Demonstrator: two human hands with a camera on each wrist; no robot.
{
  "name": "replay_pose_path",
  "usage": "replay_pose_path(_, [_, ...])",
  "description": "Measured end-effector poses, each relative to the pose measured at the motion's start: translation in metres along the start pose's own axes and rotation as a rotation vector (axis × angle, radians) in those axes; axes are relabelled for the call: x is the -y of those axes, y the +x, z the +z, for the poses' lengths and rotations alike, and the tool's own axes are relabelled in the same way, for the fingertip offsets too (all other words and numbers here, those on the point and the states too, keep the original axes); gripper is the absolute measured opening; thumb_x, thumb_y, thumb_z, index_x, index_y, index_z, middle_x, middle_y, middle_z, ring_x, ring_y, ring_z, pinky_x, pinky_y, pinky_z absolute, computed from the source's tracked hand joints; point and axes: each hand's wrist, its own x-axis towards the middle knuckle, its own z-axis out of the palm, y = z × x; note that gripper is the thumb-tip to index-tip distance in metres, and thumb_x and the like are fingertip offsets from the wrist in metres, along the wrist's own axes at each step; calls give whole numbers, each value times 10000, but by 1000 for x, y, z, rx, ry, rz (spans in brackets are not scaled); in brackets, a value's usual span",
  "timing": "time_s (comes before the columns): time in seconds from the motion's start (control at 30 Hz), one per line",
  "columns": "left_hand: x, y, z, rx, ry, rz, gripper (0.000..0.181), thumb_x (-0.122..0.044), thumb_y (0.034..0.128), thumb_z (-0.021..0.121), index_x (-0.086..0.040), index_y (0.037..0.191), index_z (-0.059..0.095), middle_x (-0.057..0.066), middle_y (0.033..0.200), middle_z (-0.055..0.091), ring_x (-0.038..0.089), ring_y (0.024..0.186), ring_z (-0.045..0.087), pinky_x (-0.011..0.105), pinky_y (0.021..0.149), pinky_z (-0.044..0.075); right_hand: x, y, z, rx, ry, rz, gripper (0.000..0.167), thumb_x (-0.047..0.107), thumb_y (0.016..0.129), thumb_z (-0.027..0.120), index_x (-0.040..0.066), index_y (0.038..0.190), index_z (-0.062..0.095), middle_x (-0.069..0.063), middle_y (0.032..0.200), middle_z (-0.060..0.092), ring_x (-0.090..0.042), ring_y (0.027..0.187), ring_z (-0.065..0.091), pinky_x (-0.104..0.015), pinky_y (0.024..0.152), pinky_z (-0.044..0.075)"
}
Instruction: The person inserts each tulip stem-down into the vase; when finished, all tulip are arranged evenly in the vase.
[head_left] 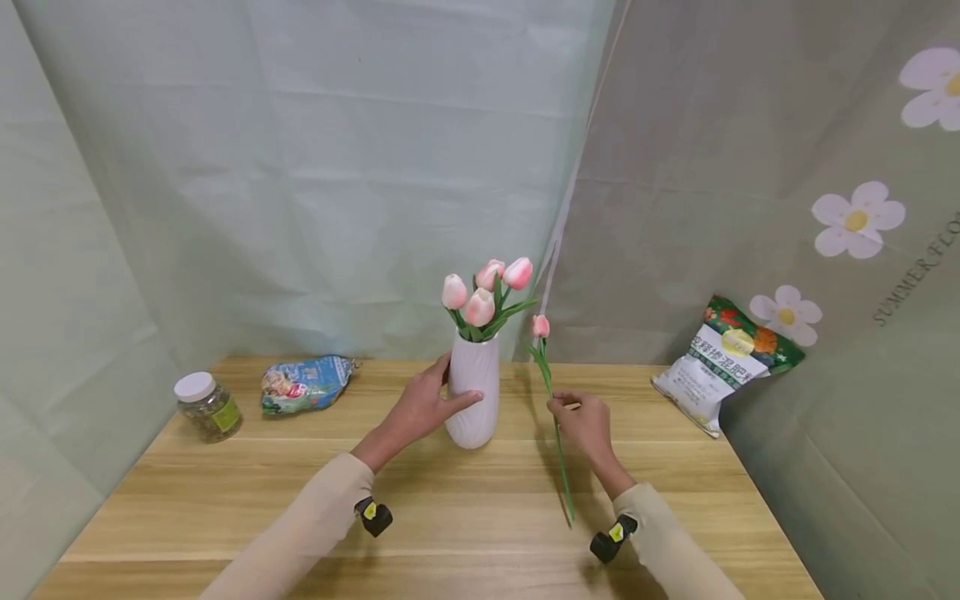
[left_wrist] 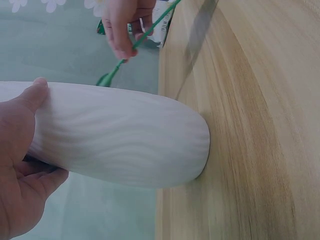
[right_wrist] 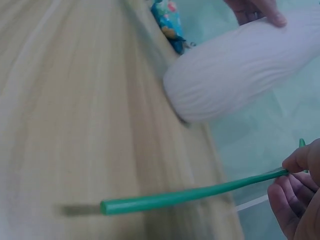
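A white ridged vase [head_left: 474, 392] stands upright on the wooden table, with several pink-and-white tulips [head_left: 480, 308] in its mouth. My left hand [head_left: 423, 406] grips the vase from the left side, thumb across its front; the left wrist view shows the vase [left_wrist: 125, 135] between thumb and fingers. To the right of the vase, my right hand [head_left: 585, 425] pinches the green stem of a single tulip [head_left: 541, 326]. The bare lower stem [right_wrist: 195, 194] hangs past the fingers in the right wrist view, its cut end over the table.
A jar with a white lid [head_left: 208, 407] stands at the table's far left. Beside it lies a blue packet [head_left: 306, 385]. A white-and-green bag [head_left: 720, 367] leans against the right-hand curtain [head_left: 840, 433]. The wooden table [head_left: 450, 533] ends at a back curtain.
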Motion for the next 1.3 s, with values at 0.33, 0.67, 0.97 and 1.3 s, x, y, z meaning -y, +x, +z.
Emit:
replay_pose_path(0.33, [-1,1,-2,15,-3,-28,868,-511,901,756,-50,1539,391,153,1422,582,281,1278,604,478,1014,539,17,9,-14,-8,66,-46,207,165,945,738,4,1071,772,-134,952,745,-213,736,712,-312,603,615])
replay_pose_path(0.67, [0,2,-1,16,-11,-32,885,-530,898,752,-49,1543,384,149,1431,574,280,1289,596,480,1021,534,35,18,-26,-54,131,-78,223,167,944,751,-3,1089,760,-170,987,751,-195,766,717,-385,647,629])
replay_pose_path(0.97, [1,0,-1,17,-5,-29,887,-527,900,751,-41,1543,380,156,1429,577,279,1283,602,465,1015,539,53,28,-34,-113,161,-98,234,162,940,752,-14,1093,753,-161,985,748,-142,759,699,-310,624,620])
replay_pose_path(1.3, [1,0,0,18,-10,-22,883,-536,897,749,-53,1542,386,142,1429,578,267,1285,599,460,1013,542,70,34,-41,-139,224,-128,221,142,943,743,-24,1089,737,-156,976,718,-127,757,677,-475,690,628])
